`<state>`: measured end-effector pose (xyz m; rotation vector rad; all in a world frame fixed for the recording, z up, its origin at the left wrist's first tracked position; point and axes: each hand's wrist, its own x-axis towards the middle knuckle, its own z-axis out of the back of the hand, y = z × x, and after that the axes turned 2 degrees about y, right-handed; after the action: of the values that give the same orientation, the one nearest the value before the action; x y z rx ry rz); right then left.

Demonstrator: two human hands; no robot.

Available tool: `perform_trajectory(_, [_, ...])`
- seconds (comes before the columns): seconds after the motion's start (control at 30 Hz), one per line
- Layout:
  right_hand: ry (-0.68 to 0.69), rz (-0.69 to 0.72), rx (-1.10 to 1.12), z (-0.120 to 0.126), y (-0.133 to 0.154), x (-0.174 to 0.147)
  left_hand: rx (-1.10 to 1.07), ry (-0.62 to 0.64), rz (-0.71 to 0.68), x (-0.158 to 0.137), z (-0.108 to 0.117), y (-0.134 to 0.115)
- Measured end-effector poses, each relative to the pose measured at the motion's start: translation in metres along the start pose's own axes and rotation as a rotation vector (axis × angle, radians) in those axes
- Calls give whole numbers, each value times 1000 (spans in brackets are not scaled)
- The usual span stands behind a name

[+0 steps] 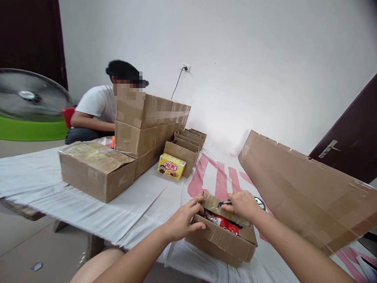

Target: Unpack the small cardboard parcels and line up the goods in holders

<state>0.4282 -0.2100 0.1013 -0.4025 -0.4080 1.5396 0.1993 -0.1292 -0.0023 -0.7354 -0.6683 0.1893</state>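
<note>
Likely stiff, the box [216, 245] is best held by its sides; its left end is grasped by the left hand [184, 222], a dark tool [223, 204] by the right hand [243, 204].

A fan [28, 95] stands left; a cord [177, 83] hangs from a socket [187, 67].

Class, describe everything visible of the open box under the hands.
The box looks like brown cardboard, with shiny tape on its raised far flap. Its partly open top shows red, shiny packaging. It sits angled on the pale cloth. The left hand touches its left end; the right hand, holding a dark tool, is at the far flap.
</note>
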Motion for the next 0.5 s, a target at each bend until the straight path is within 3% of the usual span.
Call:
perform_trajectory(0.33, [-10, -110, 46, 0, 3, -6, 6, -3, -5, 0, -1, 1])
perform_trajectory(0.5, [40, -60, 96, -4, 10, -8, 21, -11, 0, 0, 0, 1])
